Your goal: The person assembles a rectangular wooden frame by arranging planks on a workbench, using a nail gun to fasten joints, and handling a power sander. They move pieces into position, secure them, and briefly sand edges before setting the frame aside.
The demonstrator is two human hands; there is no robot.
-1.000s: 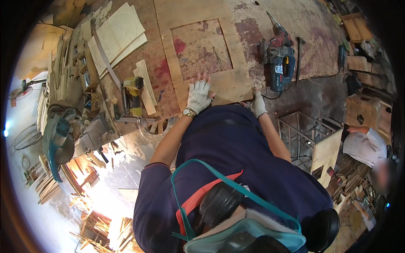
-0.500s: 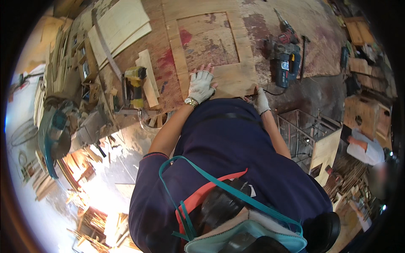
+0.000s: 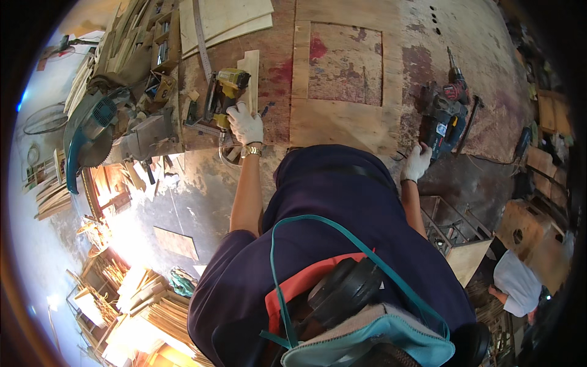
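The left hand (image 3: 244,124) closes its grip on the yellow nail gun (image 3: 225,92) — tool body running away up the worktop (image 3: 275,67); the right hand (image 3: 417,163) rests on a blue power tool (image 3: 441,122), grip unclear.

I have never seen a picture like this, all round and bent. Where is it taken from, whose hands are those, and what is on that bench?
There is no machine here. A person wears a small wide-angle camera on the head, looking down, so you see their own back, arms and a workbench; the lens bends straight edges. Both hands wear white gloves. The left hand is on a yellow nail gun beside a wood strip. The right hand rests at the bench edge, next to a blue power tool. Between them lies a plywood panel with a square piece set on it. A mitre saw stands on the far left.
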